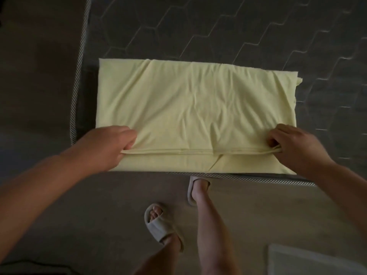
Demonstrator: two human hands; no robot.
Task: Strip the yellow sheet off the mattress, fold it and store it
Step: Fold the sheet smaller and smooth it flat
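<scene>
The yellow sheet (184,108) lies folded into a wide rectangle on the near corner of the dark quilted mattress (258,32). Its upper layers end in a hem a little short of the near edge, with a lower layer showing below. My left hand (111,145) pinches the left end of that hem. My right hand (296,145) pinches the right end, fingers curled around the stacked edges. Both hands hold the hem slightly lifted off the layer beneath.
The mattress's striped piping (79,76) runs down its left side and along its front edge (258,177). My legs and two beige slippers (158,227) stand on the brown floor close to the front edge. A pale mat corner (309,261) lies at the bottom right.
</scene>
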